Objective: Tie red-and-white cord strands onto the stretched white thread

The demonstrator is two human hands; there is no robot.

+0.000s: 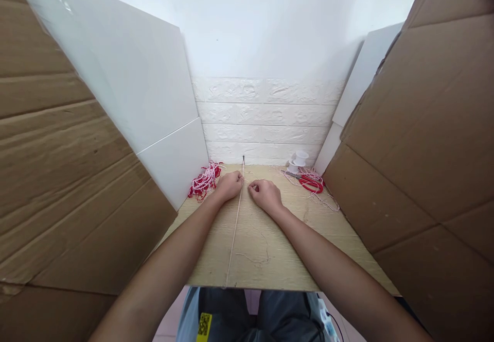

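A taut white cord [236, 222] runs from a dark nail [243, 157] at the back of the wooden table [285, 259] to its front edge. Just below the nail, my left hand [230, 185] is closed, its fingertips pinching at the cord. On the cord's other side, my right hand [266, 194] is closed with thumb and forefinger together, slightly apart from the cord. Any thread in those right fingers is too fine to make out. A loose thin thread [266, 252] lies curled on the wood nearer to me.
Left of my left hand is a pile of red and pale pink braided cords [204, 181]. At the back right are white spools [297, 160], red-handled scissors [311, 184] and more braided cord [324, 201]. Cardboard panels [77, 177] [417, 141] wall in both sides.
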